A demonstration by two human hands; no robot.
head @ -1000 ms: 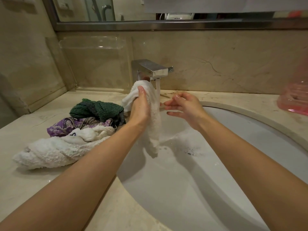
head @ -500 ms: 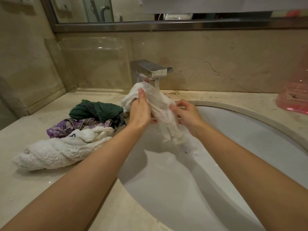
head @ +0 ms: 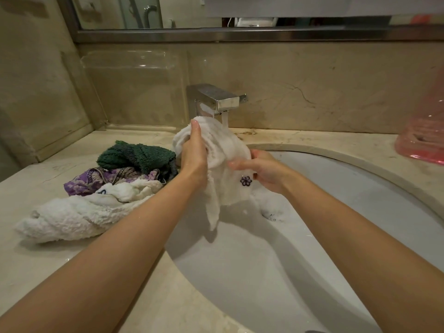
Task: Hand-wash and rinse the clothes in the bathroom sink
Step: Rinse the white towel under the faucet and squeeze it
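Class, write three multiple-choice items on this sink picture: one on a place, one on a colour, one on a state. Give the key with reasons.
1. Where does the pile of wrung cloths lie?
A. in the basin
B. on the counter left of the white oval sink
C. on the tap

2. What colour is the small flower on the white cloth being washed?
A. purple
B. red
C. yellow

3. What is the square metal tap doing?
A. dry
B. running
C. covered

Key: B, the pile rests on the beige counter; A, the stitched flower is purple; B, a stream falls onto the cloth that the left hand and right hand grip.
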